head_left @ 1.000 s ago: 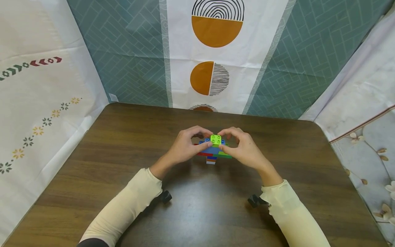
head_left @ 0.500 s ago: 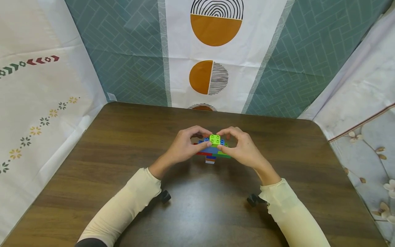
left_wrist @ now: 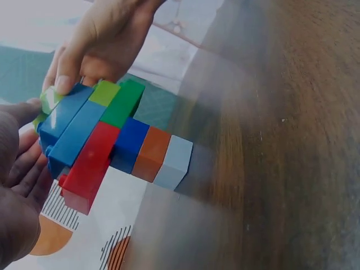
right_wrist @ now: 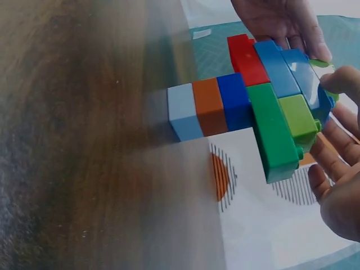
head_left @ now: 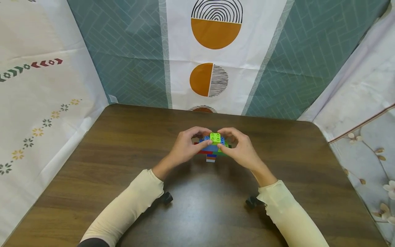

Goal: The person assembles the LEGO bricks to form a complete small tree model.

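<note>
A structure of stacked toy building bricks stands upright on the table. Its narrow column has a white brick (left_wrist: 174, 162) at the bottom, then orange (left_wrist: 152, 152) and dark blue (left_wrist: 130, 144). Wider rows above hold a red brick (left_wrist: 93, 163), a green brick (right_wrist: 273, 132), a small lime brick (right_wrist: 298, 119) and blue bricks (left_wrist: 67, 115). Topmost is a square lime brick (head_left: 215, 138) with studs. My left hand (head_left: 186, 145) pinches its left side between thumb and fingers. From the right, my right hand (head_left: 243, 149) pinches the same brick; its far fingertips are partly hidden.
The brown wooden table (head_left: 191, 212) spreads around the structure. Patterned cloth (head_left: 132, 61) hangs behind it, with white cloths at both sides. Black wrist-worn devices (head_left: 166, 198) show below both wrists.
The head view has tilted slightly. The bricks and fingertips appear a touch higher against the table, and more blue studs show beside the top lime brick. Both hands keep their hold.
</note>
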`<state>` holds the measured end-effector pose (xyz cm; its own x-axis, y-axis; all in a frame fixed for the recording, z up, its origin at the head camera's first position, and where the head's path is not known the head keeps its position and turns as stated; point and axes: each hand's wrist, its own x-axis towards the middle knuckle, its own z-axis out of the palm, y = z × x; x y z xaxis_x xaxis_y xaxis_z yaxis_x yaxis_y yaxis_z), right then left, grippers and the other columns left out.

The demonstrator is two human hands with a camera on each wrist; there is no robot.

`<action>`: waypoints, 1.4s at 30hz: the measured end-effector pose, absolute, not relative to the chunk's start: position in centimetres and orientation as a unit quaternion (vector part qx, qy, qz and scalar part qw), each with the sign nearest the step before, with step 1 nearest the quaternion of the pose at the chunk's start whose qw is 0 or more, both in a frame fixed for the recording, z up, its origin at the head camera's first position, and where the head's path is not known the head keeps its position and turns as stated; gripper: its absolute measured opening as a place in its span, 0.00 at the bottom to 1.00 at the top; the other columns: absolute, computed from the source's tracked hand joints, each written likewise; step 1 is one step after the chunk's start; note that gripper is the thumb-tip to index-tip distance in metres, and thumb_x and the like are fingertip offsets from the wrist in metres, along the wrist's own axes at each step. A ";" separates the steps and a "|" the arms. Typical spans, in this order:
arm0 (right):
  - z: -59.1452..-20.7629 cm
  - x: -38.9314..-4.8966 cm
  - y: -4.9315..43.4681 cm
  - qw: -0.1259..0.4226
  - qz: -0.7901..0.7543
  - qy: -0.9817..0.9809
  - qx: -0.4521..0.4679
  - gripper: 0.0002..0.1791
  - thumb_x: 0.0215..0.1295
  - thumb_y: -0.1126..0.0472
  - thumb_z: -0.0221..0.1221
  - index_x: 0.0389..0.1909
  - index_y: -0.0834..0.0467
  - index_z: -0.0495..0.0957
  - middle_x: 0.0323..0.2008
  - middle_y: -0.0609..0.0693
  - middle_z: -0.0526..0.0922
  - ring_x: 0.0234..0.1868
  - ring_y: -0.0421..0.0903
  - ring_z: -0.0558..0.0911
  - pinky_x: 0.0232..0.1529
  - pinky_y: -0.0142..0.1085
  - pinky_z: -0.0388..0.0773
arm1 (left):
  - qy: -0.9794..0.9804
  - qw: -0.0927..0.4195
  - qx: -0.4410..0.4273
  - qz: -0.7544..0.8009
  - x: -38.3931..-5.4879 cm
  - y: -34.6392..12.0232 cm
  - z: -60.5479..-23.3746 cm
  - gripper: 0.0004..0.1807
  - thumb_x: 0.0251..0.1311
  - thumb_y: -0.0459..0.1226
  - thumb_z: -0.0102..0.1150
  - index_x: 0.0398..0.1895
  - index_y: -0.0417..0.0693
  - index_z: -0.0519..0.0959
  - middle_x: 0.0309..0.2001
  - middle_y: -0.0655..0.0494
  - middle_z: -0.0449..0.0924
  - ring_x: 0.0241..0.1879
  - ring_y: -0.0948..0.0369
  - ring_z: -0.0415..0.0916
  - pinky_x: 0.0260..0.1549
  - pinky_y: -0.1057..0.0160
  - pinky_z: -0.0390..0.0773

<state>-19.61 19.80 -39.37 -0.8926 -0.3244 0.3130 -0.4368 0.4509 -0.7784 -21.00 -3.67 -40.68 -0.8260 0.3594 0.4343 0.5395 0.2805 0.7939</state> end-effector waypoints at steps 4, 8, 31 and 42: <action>-40.0 -20.0 20.2 0.077 0.480 -0.847 0.213 0.23 0.63 0.62 0.71 0.58 0.54 0.78 0.51 0.52 0.85 0.50 0.55 0.80 0.50 0.47 0.73 | -0.790 0.096 -0.265 -0.544 -21.5 -3.0 -40.9 0.18 0.63 0.38 0.72 0.53 0.43 0.83 0.48 0.46 0.88 0.45 0.54 0.86 0.52 0.51 0.86; -40.6 -20.6 20.3 0.091 0.489 -0.842 0.207 0.22 0.63 0.62 0.71 0.57 0.53 0.79 0.51 0.52 0.86 0.51 0.51 0.82 0.50 0.43 0.74 | -0.784 0.101 -0.243 -0.563 -22.1 -2.6 -41.0 0.16 0.63 0.38 0.71 0.51 0.42 0.82 0.48 0.46 0.87 0.47 0.52 0.86 0.54 0.48 0.85; -42.8 -24.5 20.4 0.061 0.546 -0.811 0.201 0.27 0.67 0.63 0.68 0.66 0.53 0.76 0.59 0.57 0.84 0.58 0.53 0.81 0.57 0.45 0.76 | -0.818 0.089 -0.211 -0.527 -25.6 -2.3 -41.9 0.18 0.60 0.36 0.73 0.52 0.41 0.83 0.52 0.45 0.87 0.51 0.50 0.87 0.55 0.53 0.85; -43.9 -26.6 20.2 0.010 0.556 -0.817 0.154 0.27 0.68 0.61 0.66 0.67 0.54 0.74 0.61 0.60 0.83 0.61 0.57 0.79 0.63 0.51 0.75 | -0.833 0.037 -0.177 -0.522 -28.2 -2.4 -43.2 0.21 0.62 0.42 0.72 0.56 0.42 0.83 0.53 0.47 0.87 0.51 0.52 0.86 0.56 0.55 0.85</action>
<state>-26.59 20.17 -43.86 -0.9523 -0.2412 0.1871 -0.2625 0.3344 -0.9051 -28.19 -2.37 -43.19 -0.9345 0.2564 0.2469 0.3340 0.3921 0.8572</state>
